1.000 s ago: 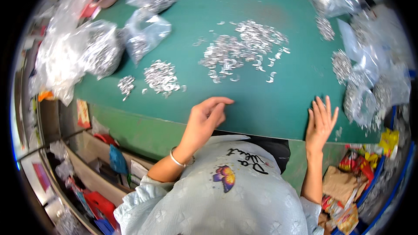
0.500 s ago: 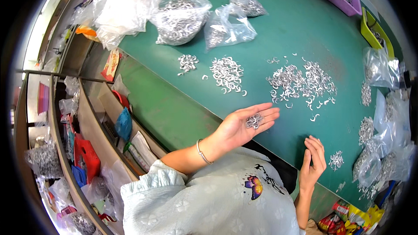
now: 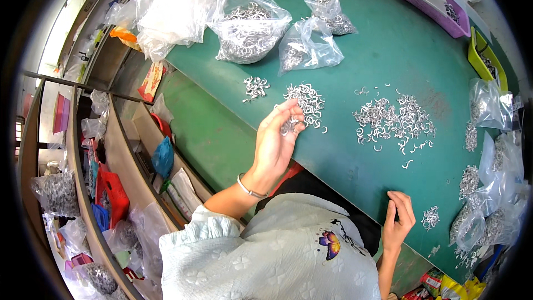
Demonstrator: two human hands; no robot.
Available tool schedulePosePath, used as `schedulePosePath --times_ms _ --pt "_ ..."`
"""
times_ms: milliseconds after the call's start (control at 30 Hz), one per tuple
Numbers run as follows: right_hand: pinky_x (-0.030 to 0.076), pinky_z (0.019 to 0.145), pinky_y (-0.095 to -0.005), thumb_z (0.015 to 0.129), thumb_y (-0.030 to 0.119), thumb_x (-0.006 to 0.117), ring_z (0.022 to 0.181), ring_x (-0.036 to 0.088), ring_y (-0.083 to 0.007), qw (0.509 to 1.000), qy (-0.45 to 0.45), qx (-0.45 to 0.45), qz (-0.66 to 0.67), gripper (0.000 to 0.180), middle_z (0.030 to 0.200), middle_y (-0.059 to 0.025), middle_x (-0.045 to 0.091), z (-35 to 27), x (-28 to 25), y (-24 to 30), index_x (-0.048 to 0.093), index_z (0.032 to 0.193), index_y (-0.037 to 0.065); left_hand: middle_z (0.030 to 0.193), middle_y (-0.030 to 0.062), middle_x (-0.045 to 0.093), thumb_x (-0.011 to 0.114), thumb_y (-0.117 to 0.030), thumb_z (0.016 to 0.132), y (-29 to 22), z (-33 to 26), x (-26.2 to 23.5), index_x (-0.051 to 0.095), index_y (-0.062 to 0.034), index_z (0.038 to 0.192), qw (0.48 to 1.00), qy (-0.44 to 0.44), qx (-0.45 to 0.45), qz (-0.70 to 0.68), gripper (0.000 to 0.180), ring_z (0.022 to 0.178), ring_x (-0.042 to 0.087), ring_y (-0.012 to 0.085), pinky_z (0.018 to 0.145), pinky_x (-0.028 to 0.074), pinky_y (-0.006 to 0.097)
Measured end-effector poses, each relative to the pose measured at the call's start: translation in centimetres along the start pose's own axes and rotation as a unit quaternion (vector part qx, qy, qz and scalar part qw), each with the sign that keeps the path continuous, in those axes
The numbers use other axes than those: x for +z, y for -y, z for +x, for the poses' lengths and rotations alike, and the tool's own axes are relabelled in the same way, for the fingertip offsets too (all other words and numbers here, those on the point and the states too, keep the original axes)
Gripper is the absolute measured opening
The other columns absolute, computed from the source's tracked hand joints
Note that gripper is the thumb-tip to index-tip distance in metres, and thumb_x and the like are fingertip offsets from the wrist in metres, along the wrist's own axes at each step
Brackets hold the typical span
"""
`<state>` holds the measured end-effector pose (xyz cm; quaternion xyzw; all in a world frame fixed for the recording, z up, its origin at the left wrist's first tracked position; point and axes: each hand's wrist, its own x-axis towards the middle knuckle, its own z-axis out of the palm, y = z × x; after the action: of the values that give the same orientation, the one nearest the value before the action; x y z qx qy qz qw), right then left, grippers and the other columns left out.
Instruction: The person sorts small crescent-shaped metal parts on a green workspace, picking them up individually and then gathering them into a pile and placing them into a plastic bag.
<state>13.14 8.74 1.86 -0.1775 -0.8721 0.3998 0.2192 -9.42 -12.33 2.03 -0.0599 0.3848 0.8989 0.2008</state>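
My left hand (image 3: 273, 143), with a silver bracelet at the wrist, is half curled around a small handful of C-shaped metal pieces (image 3: 288, 127). Its fingertips are over the near edge of a medium pile of such pieces (image 3: 309, 101); whether they touch it is hard to tell. To the right spreads a larger pile (image 3: 395, 120) of the same silvery pieces. My right hand (image 3: 397, 223) rests at the table's near edge, fingers slightly bent, thumb apart, holding nothing. A small cluster (image 3: 430, 218) lies just right of it.
The green table (image 3: 344, 161) carries clear bags of metal pieces, the fullest bag (image 3: 249, 33) at the far left. A purple basket (image 3: 436, 3) and a lime-green tray (image 3: 487, 61) stand far right. More bags (image 3: 491, 211) line the right edge. Left are shelves (image 3: 125, 161).
My left hand has moved left and away from me toward the medium pile, its flat palm curling around the pieces. My right hand has barely moved. The whole view has shifted slightly.
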Motion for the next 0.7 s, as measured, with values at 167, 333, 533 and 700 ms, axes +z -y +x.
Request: schedulePosePath --times_ms 167,333,533,700 --pt "0.049 0.081 -0.0362 0.085 -0.007 0.059 0.087 0.062 -0.0297 1.0 0.003 0.003 0.007 0.013 0.094 -0.0166 0.065 -0.1 0.2 -0.1 0.066 0.095 -0.006 0.105 0.0133 0.061 0.049 -0.005 0.096 0.3 3.1 0.4 0.055 0.0084 0.119 0.999 -0.018 0.034 0.008 0.028 0.097 0.06 0.0202 0.087 0.051 0.032" --pt "0.049 0.08 -0.0364 0.083 -0.007 0.059 0.086 0.062 -0.0302 1.0 0.001 -0.008 -0.011 0.013 0.092 -0.0166 0.065 -0.2 0.4 -0.2 0.066 0.094 -0.006 0.117 0.0131 0.062 0.044 -0.004 0.099 1.4 5.4 0.3 0.061 0.0047 0.115 0.901 0.02 0.22 0.374 0.025 0.11 0.059 0.0202 0.099 0.044 0.031" --pt "0.049 0.08 -0.0364 0.082 -0.008 0.06 0.086 0.062 -0.0302 1.0 -0.003 -0.02 -0.012 0.014 0.092 -0.0161 0.065 -0.1 0.4 -0.1 0.066 0.094 -0.006 0.124 0.0178 0.058 0.043 0.011 0.088 2.2 4.1 0.2 0.062 0.001 0.112 0.721 0.144 0.298 0.609 0.032 0.119 0.054 0.0352 0.105 0.039 0.04" --pt "0.05 0.082 -0.0354 0.083 -0.007 0.059 0.089 0.063 -0.0286 0.998 0.039 -0.015 0.041 0.014 0.095 -0.0159 0.066 1.2 0.5 0.8 0.067 0.096 -0.006 0.137 0.0213 0.047 0.048 -0.006 0.095 1.3 4.7 -1.1 0.053 0.0012 0.125 0.659 0.082 0.316 0.678 0.032 0.131 0.042 0.0375 0.113 0.027 0.048"
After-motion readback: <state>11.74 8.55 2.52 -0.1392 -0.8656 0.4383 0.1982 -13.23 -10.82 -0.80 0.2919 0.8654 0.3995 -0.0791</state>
